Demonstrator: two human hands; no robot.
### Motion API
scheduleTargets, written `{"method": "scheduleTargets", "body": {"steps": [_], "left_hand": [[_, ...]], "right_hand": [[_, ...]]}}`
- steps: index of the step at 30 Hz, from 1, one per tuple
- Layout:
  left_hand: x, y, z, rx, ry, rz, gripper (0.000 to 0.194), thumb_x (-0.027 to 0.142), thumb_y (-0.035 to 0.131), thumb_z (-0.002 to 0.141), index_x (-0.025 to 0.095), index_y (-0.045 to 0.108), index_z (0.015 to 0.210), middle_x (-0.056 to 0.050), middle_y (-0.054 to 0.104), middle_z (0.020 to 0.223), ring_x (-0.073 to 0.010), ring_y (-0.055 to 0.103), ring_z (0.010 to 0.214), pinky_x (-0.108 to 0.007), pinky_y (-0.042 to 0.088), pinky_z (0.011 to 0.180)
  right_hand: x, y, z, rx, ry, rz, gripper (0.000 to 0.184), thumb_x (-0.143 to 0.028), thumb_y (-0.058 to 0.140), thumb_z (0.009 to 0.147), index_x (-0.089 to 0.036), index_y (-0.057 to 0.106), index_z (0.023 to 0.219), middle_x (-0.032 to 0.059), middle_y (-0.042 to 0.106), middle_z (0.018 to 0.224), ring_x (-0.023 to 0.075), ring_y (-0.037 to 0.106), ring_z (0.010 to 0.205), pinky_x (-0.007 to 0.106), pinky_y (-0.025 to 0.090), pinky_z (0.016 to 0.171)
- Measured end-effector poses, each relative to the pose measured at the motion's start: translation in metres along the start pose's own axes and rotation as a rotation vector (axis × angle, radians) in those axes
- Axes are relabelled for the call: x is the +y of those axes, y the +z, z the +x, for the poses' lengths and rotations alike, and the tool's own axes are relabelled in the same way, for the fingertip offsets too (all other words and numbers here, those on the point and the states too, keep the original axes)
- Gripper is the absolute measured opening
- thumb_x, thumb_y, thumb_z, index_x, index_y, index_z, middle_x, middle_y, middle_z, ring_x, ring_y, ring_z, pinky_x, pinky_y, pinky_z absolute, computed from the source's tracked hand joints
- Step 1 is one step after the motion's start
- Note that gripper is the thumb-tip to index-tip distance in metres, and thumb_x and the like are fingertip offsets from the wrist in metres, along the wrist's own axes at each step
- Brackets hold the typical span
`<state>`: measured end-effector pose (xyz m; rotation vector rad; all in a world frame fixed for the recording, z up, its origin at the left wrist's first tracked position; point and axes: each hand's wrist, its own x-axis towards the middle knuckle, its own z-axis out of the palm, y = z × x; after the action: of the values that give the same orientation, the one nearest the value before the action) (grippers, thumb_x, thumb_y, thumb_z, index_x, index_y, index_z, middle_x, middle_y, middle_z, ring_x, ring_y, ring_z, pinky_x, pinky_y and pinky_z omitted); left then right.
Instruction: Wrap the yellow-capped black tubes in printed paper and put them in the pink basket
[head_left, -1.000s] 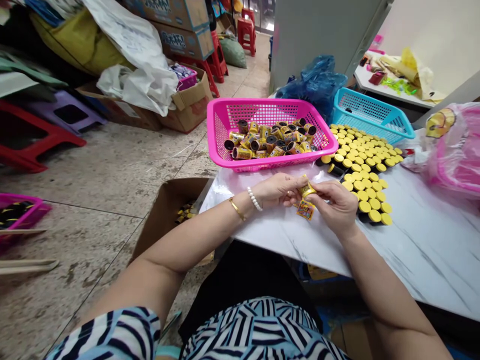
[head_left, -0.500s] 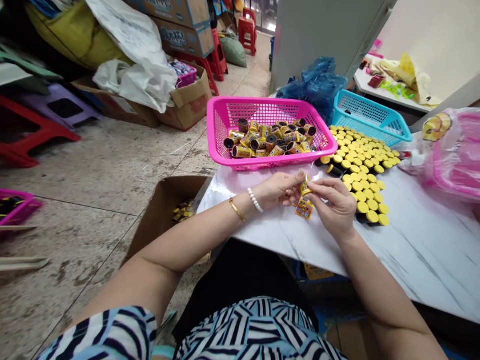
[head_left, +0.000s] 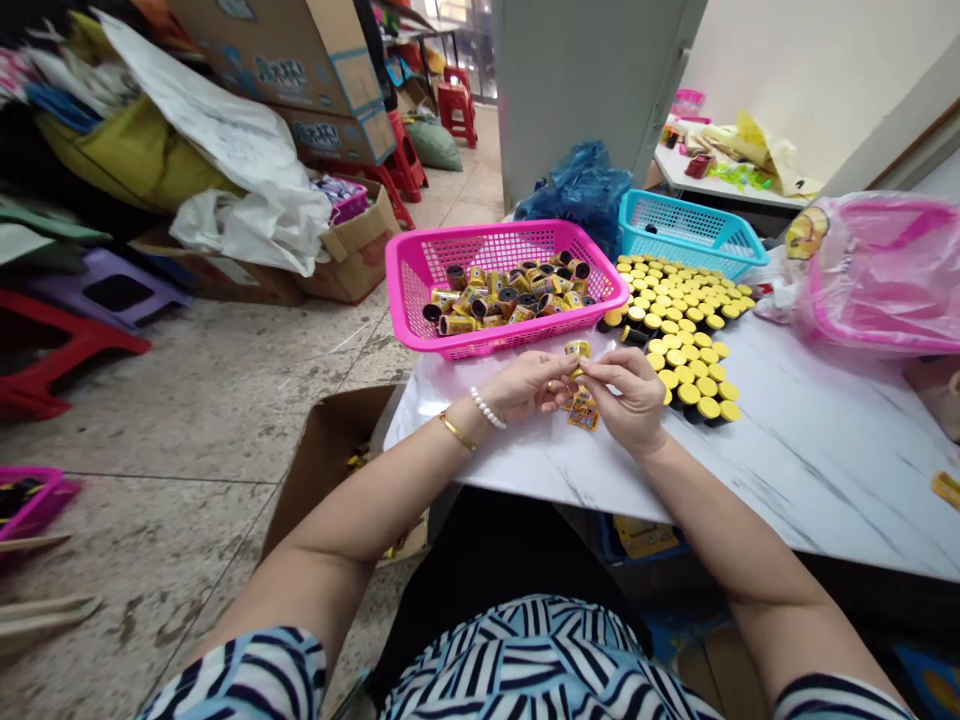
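While the left hand (head_left: 527, 386) gripped a small yellow canister (head_left: 577, 349) between thumb and curled fingers, the right hand (head_left: 628, 400) pinched the same piece, its thumb and fingertips nearly together. The canister was above the near part of the white table (head_left: 817, 440), with orange printed labels (head_left: 583, 412) (partly hidden by the fingers) just below it. Directly beyond the hands stood a pink basket (head_left: 510, 336) of wrapped cylinders (head_left: 495, 295), and yellow-capped pieces (head_left: 686, 350) crowded close beside the right hand, between it and a blue basket (head_left: 694, 228).
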<state>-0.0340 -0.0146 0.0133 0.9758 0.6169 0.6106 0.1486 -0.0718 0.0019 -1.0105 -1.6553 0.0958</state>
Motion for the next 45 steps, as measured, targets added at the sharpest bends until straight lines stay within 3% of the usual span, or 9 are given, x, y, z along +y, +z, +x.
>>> {"method": "scheduleTargets", "body": {"steps": [8, 13, 16, 19, 21, 24, 29, 38, 45], "left_hand": [[0.031, 0.014, -0.022, 0.176, 0.165, 0.213, 0.055, 0.067, 0.084, 0.077, 0.014, 0.067, 0.079, 0.001, 0.056, 0.058, -0.0068, 0.046, 0.046, -0.02, 0.031, 0.043], [0.104, -0.008, -0.031, 0.707, 0.57, 0.891, 0.033, 0.046, 0.079, 0.087, 0.013, 0.074, 0.087, -0.004, 0.065, 0.069, -0.0144, 0.056, 0.065, -0.027, 0.042, 0.06], [0.096, -0.01, -0.028, 0.897, 0.724, 1.219, 0.033, 0.035, 0.087, 0.08, 0.014, 0.076, 0.103, -0.008, 0.071, 0.088, -0.0217, 0.061, 0.089, -0.032, 0.049, 0.081], [0.04, 0.006, -0.028, 0.684, 0.699, 1.365, 0.02, 0.034, 0.077, 0.089, 0.017, 0.078, 0.099, -0.009, 0.071, 0.091, -0.0209, 0.062, 0.085, -0.034, 0.048, 0.085], [0.0, 0.016, -0.029, 0.455, 0.515, 1.362, 0.015, 0.031, 0.074, 0.092, 0.017, 0.08, 0.091, -0.008, 0.071, 0.089, -0.0188, 0.062, 0.079, -0.032, 0.047, 0.079], [-0.032, 0.023, -0.029, 0.443, 0.354, 1.247, 0.011, 0.028, 0.077, 0.088, 0.018, 0.082, 0.088, -0.007, 0.073, 0.082, -0.0181, 0.062, 0.074, -0.029, 0.045, 0.075], [-0.024, 0.016, -0.033, 0.543, 0.348, 1.03, 0.011, 0.029, 0.078, 0.084, 0.019, 0.083, 0.085, -0.008, 0.08, 0.087, -0.0189, 0.066, 0.076, -0.027, 0.045, 0.074], [0.011, 0.011, -0.012, 0.364, 0.31, 0.992, 0.028, 0.042, 0.076, 0.084, 0.015, 0.082, 0.079, -0.007, 0.076, 0.076, -0.0166, 0.063, 0.07, -0.024, 0.04, 0.063], [0.013, 0.008, 0.011, 0.249, 0.201, 0.478, 0.059, 0.071, 0.077, 0.074, 0.012, 0.074, 0.079, -0.001, 0.063, 0.067, -0.0103, 0.049, 0.056, -0.023, 0.036, 0.054]], "right_hand": [[0.013, -0.003, 0.001, -0.1, 0.039, 0.146, 0.057, -0.044, 0.076, 0.093, -0.023, 0.062, 0.144, 0.0043, 0.074, 0.1, 0.0154, 0.073, 0.083, 0.031, 0.066, 0.081], [0.005, -0.017, 0.007, -0.122, -0.051, -0.076, 0.032, -0.042, 0.063, 0.101, -0.02, 0.075, 0.12, 0.0057, 0.076, 0.09, 0.016, 0.07, 0.077, 0.031, 0.06, 0.079], [-0.004, -0.02, 0.01, -0.493, 0.025, -0.357, 0.035, -0.04, 0.051, 0.106, -0.02, 0.079, 0.099, 0.0085, 0.079, 0.092, 0.0195, 0.073, 0.084, 0.031, 0.054, 0.076], [-0.009, -0.016, 0.01, -0.864, 0.122, -0.564, 0.029, -0.038, 0.058, 0.102, -0.018, 0.078, 0.1, 0.0129, 0.079, 0.103, 0.0247, 0.075, 0.089, 0.033, 0.052, 0.075], [-0.008, -0.013, 0.008, -0.94, 0.151, -0.581, 0.025, -0.035, 0.062, 0.099, -0.017, 0.078, 0.105, 0.0143, 0.079, 0.107, 0.0261, 0.076, 0.091, 0.033, 0.053, 0.076], [-0.005, -0.009, 0.005, -0.966, 0.165, -0.572, 0.026, -0.031, 0.056, 0.102, -0.018, 0.075, 0.113, 0.0142, 0.078, 0.115, 0.0268, 0.076, 0.098, 0.035, 0.054, 0.083], [-0.004, -0.011, -0.001, -0.919, 0.161, -0.597, 0.038, -0.037, 0.055, 0.103, -0.017, 0.065, 0.133, 0.0166, 0.072, 0.13, 0.0298, 0.077, 0.1, 0.038, 0.057, 0.079], [-0.004, -0.006, -0.006, -0.863, 0.055, -0.613, 0.019, -0.026, 0.058, 0.098, -0.02, 0.075, 0.1, 0.0102, 0.079, 0.106, 0.0227, 0.075, 0.081, 0.033, 0.052, 0.067], [0.007, -0.019, 0.006, -0.182, -0.144, -0.517, 0.025, -0.032, 0.057, 0.105, -0.021, 0.073, 0.089, 0.0057, 0.073, 0.085, 0.0153, 0.069, 0.074, 0.026, 0.05, 0.067]]}}
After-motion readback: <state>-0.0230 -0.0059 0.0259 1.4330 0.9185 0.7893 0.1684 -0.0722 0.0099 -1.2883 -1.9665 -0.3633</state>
